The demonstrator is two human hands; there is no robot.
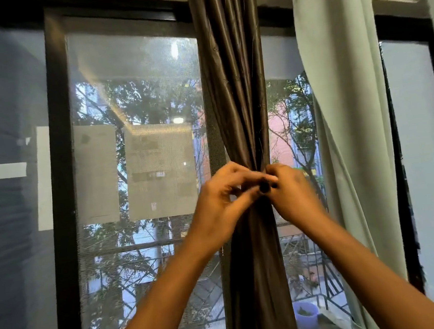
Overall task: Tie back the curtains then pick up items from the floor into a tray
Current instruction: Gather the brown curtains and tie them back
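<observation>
Still on step one, tying back. Brown curtain (234,95) is gathered into a tight bundle in front of the window (139,145), cinched at mid-height. Left hand (222,204) and right hand (292,194) meet at that waist, fingers (242,181) curled and pinching something small and dark against the curtain (tie or clip, too blurred to say). Next: close or knot it snug, then release. Green curtain (345,124) right of the brown one hangs loose, probably next. Floor and tray out of view.
</observation>
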